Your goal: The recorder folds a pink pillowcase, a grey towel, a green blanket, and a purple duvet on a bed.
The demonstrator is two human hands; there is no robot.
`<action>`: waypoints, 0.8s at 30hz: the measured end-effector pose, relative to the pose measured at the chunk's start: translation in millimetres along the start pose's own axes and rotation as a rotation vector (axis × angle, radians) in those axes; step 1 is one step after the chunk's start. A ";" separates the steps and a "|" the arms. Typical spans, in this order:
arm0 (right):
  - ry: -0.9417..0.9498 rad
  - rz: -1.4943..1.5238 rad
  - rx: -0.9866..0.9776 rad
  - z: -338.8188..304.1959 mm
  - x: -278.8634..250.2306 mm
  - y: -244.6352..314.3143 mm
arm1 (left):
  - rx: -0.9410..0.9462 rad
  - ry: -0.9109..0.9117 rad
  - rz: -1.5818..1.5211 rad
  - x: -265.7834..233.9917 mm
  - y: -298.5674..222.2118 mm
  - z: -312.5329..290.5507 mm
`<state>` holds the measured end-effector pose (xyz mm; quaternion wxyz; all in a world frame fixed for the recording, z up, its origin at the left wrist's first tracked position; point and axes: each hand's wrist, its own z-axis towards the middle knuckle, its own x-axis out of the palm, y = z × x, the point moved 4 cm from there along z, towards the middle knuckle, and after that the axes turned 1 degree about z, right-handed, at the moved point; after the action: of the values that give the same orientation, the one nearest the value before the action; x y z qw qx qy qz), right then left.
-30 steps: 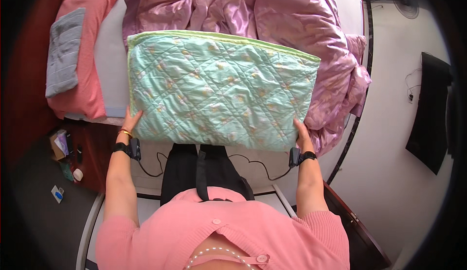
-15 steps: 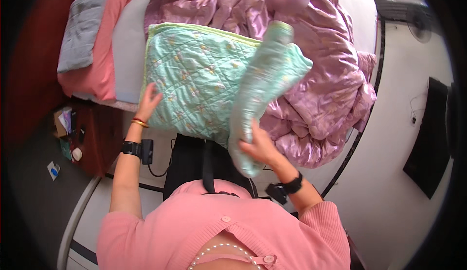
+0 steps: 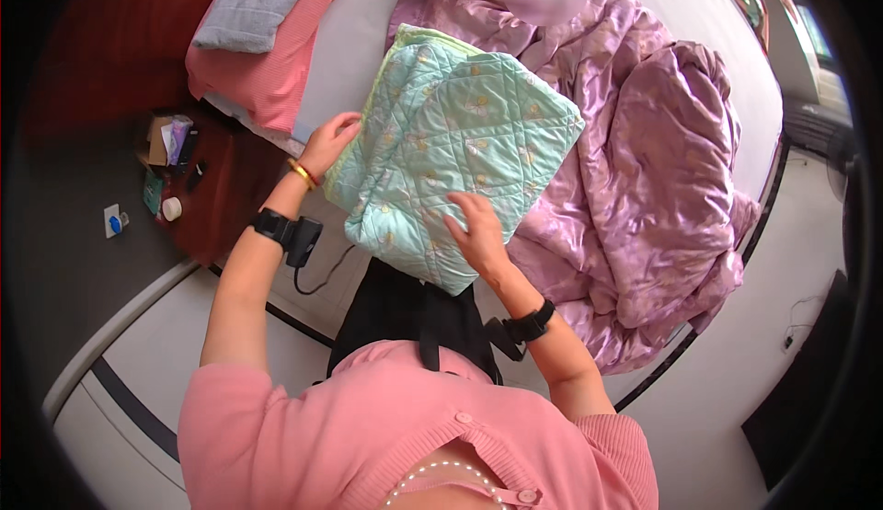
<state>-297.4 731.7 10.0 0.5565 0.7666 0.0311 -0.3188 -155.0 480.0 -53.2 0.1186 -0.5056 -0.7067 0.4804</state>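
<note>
A mint-green quilted blanket (image 3: 469,142) with small printed figures lies doubled over at the bed's near edge, its lower corner hanging toward my lap. Pale yellow-green edging shows along its far left side. My left hand (image 3: 328,148) is at the blanket's left edge, fingers stretched and open, touching or nearly touching the fabric. Over the folded top layer, toward its near right side, my right hand (image 3: 480,234) rests with fingers apart and nothing gripped.
A rumpled shiny purple quilt (image 3: 662,188) covers the bed's right part. At the far left, a folded grey towel (image 3: 258,4) lies on pink bedding (image 3: 267,82). A red-brown nightstand (image 3: 216,188) with small items stands left of the bed. A dark flat panel (image 3: 800,390) is at the right.
The raised right part of the blanket has come down leftward onto the rest. My right hand has let go of it and opened. The view has turned somewhat.
</note>
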 end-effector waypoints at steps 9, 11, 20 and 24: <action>0.113 -0.380 -0.168 -18.9 1.1 -25.5 | 0.890 0.071 0.278 69.8 -160.8 125.2; 0.263 -0.520 -0.194 -20.2 14.7 -22.7 | 0.764 0.309 0.620 91.2 -156.1 144.1; 0.332 -0.604 -0.305 -23.9 25.9 -53.9 | 0.882 -0.045 0.676 50.1 -167.7 196.6; 0.171 -0.248 -0.139 -10.4 7.1 -59.4 | 0.376 -0.165 0.214 48.1 -110.0 183.1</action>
<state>-311.0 761.1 -41.3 0.5597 0.7410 0.1947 -0.3158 -362.9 414.6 -74.1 0.1010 -0.5058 -0.5544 0.6532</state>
